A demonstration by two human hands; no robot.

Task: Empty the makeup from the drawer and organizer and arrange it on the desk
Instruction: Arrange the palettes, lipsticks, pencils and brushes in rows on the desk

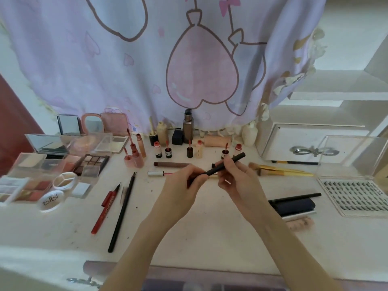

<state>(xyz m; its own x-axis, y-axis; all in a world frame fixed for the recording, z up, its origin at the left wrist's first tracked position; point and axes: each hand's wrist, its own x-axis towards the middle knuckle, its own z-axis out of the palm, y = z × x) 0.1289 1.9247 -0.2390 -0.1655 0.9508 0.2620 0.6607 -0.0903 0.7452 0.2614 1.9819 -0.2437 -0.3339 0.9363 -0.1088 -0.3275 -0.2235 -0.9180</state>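
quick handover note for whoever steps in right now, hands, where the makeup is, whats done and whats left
Left hand and right hand both grip one black pencil, held above the desk.
Done: palettes at left, red pencil and long black pencil beside them, small lip bottles in a row at the back, brushes and lash tray at right.
Left: lay this pencil down; the drawer at the bottom edge is blurred, so check it for more items.

"blbl" on round white lid (51, 201); red pen (104, 209) print unreadable.
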